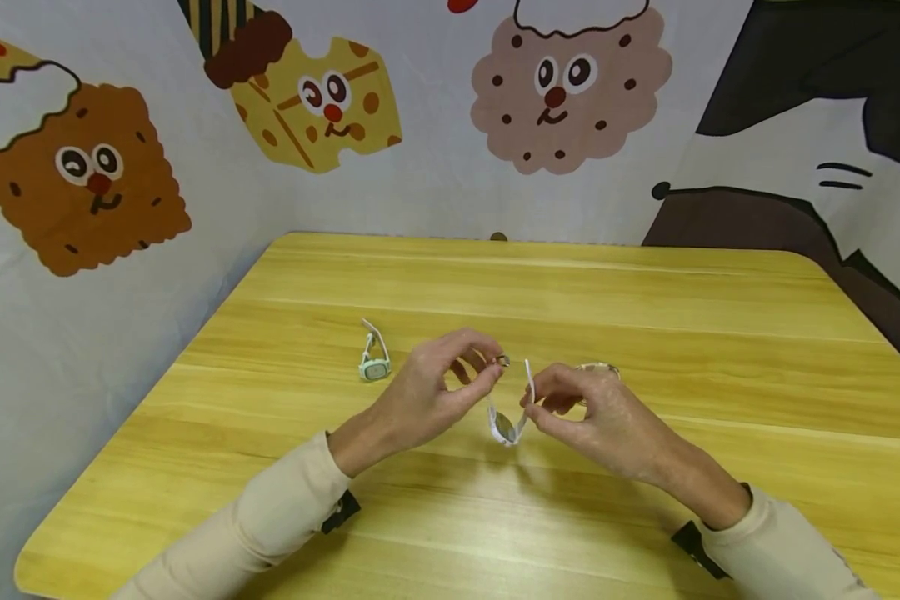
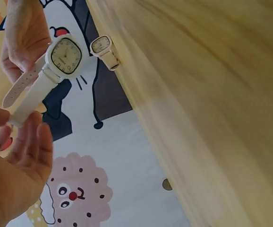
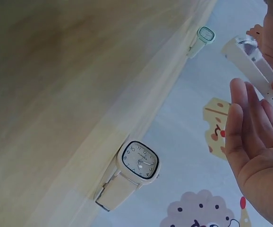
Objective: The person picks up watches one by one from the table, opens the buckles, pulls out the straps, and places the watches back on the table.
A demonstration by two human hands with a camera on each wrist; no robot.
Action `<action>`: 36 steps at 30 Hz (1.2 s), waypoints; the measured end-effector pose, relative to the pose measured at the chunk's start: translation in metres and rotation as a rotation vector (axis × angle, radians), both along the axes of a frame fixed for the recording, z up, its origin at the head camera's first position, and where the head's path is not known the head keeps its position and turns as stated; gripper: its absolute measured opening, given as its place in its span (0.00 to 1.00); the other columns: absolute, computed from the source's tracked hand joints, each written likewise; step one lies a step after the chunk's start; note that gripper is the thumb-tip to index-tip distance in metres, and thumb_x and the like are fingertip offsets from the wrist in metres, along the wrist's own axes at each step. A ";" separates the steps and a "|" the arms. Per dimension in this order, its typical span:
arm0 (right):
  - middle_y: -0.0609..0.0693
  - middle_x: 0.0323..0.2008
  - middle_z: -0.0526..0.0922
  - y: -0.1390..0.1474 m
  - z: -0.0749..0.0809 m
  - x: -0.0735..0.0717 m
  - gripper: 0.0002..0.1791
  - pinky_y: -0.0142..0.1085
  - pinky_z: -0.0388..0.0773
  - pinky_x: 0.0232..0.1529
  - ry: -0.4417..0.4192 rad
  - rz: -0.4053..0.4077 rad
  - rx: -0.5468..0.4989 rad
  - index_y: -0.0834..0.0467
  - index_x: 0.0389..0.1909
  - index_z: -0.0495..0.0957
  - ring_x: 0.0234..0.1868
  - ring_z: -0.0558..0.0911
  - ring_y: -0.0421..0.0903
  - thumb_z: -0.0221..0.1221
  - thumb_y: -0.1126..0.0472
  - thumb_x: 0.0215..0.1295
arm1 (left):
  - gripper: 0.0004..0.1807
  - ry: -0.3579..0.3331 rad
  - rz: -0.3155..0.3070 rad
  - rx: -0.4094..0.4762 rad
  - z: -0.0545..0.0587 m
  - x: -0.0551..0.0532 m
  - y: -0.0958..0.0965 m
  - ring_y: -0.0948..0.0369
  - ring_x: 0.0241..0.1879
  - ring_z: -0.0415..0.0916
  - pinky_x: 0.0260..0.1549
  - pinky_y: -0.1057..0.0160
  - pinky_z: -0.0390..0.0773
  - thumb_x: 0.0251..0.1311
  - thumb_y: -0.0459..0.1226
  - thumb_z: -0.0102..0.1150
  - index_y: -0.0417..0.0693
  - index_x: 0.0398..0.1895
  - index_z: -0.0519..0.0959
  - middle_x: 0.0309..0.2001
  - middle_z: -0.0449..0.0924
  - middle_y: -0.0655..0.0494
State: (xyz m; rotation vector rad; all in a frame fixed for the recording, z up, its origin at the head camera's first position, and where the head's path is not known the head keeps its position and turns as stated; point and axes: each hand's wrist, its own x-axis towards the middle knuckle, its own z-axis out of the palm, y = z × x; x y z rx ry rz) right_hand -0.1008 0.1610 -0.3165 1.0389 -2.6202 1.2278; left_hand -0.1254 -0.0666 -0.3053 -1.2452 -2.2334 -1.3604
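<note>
A white wristwatch (image 1: 504,428) with a squarish dial hangs between my two hands, its strap unfastened and face toward me. My left hand (image 1: 450,379) pinches the buckle end of the strap between thumb and fingers. With thumb and fingertips, my right hand (image 1: 596,417) pinches the other strap end, whose row of holes shows in the right wrist view. In the left wrist view the watch dial (image 2: 66,56) faces the camera. A pale green watch (image 1: 375,368) lies left of my left hand. Partly hidden behind my right hand is a cream watch (image 3: 139,162).
The wooden table (image 1: 450,292) has rounded corners at its far side. A cloth (image 1: 435,192) with printed cartoon biscuits and cheese hangs along its back and left edges.
</note>
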 end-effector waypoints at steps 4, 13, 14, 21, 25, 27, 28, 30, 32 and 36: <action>0.37 0.33 0.81 -0.001 0.001 0.000 0.05 0.31 0.76 0.31 -0.025 -0.011 -0.024 0.47 0.38 0.76 0.30 0.79 0.34 0.57 0.55 0.61 | 0.10 -0.007 0.065 -0.129 -0.004 0.001 -0.001 0.70 0.33 0.68 0.26 0.71 0.72 0.66 0.37 0.43 0.53 0.49 0.70 0.39 0.71 0.66; 0.37 0.31 0.81 -0.004 -0.001 0.001 0.11 0.32 0.76 0.34 -0.057 -0.072 -0.102 0.49 0.44 0.73 0.31 0.79 0.36 0.59 0.58 0.60 | 0.10 0.014 0.096 -0.150 -0.010 0.000 0.004 0.69 0.32 0.67 0.30 0.73 0.71 0.68 0.32 0.36 0.48 0.42 0.71 0.37 0.68 0.61; 0.37 0.31 0.81 -0.005 -0.001 0.001 0.11 0.32 0.77 0.34 -0.060 -0.075 -0.112 0.49 0.44 0.73 0.31 0.79 0.37 0.59 0.58 0.59 | 0.10 0.006 0.095 -0.134 -0.010 0.000 0.005 0.68 0.31 0.67 0.28 0.72 0.71 0.68 0.31 0.37 0.48 0.41 0.71 0.37 0.68 0.61; 0.39 0.31 0.80 -0.007 -0.001 0.000 0.11 0.32 0.77 0.32 -0.012 -0.055 -0.146 0.50 0.43 0.74 0.30 0.80 0.37 0.59 0.61 0.59 | 0.08 -0.085 0.114 -0.020 -0.012 0.001 0.012 0.69 0.32 0.70 0.30 0.71 0.75 0.64 0.37 0.47 0.49 0.43 0.74 0.38 0.73 0.61; 0.41 0.30 0.81 -0.008 0.001 0.001 0.10 0.30 0.77 0.30 0.040 -0.024 -0.147 0.51 0.42 0.75 0.28 0.80 0.35 0.59 0.62 0.59 | 0.09 -0.060 0.161 0.007 -0.008 0.002 0.020 0.70 0.27 0.71 0.26 0.72 0.75 0.60 0.44 0.53 0.49 0.38 0.75 0.31 0.74 0.62; 0.42 0.30 0.82 -0.008 0.001 0.001 0.09 0.30 0.77 0.29 0.061 -0.026 -0.147 0.51 0.41 0.75 0.28 0.79 0.35 0.59 0.62 0.59 | 0.09 -0.039 0.181 0.015 -0.006 0.001 0.023 0.71 0.25 0.71 0.24 0.72 0.74 0.60 0.44 0.55 0.49 0.36 0.76 0.28 0.74 0.62; 0.43 0.29 0.82 -0.008 0.002 0.001 0.09 0.30 0.77 0.29 0.069 -0.027 -0.149 0.51 0.41 0.76 0.28 0.79 0.35 0.59 0.62 0.59 | 0.08 -0.037 0.185 0.020 -0.005 0.001 0.025 0.71 0.24 0.71 0.23 0.72 0.74 0.60 0.43 0.55 0.48 0.35 0.76 0.27 0.74 0.62; 0.43 0.30 0.82 -0.008 0.002 0.001 0.08 0.29 0.77 0.29 0.081 -0.038 -0.145 0.52 0.40 0.76 0.28 0.79 0.35 0.59 0.61 0.59 | 0.07 -0.046 0.186 0.036 -0.004 0.001 0.026 0.71 0.24 0.71 0.23 0.72 0.74 0.61 0.41 0.54 0.48 0.35 0.76 0.27 0.75 0.62; 0.41 0.31 0.82 -0.008 0.003 0.002 0.08 0.30 0.77 0.30 0.073 -0.050 -0.137 0.52 0.40 0.77 0.29 0.79 0.35 0.59 0.60 0.59 | 0.07 -0.063 0.187 0.061 -0.003 0.000 0.026 0.70 0.26 0.72 0.25 0.72 0.75 0.61 0.40 0.53 0.46 0.35 0.77 0.28 0.76 0.61; 0.37 0.40 0.78 -0.005 0.002 0.003 0.14 0.34 0.76 0.34 0.024 -0.070 -0.066 0.48 0.45 0.74 0.36 0.78 0.36 0.61 0.58 0.57 | 0.06 -0.079 0.218 0.129 -0.001 0.000 0.024 0.68 0.28 0.73 0.27 0.71 0.76 0.60 0.38 0.54 0.45 0.35 0.77 0.29 0.77 0.59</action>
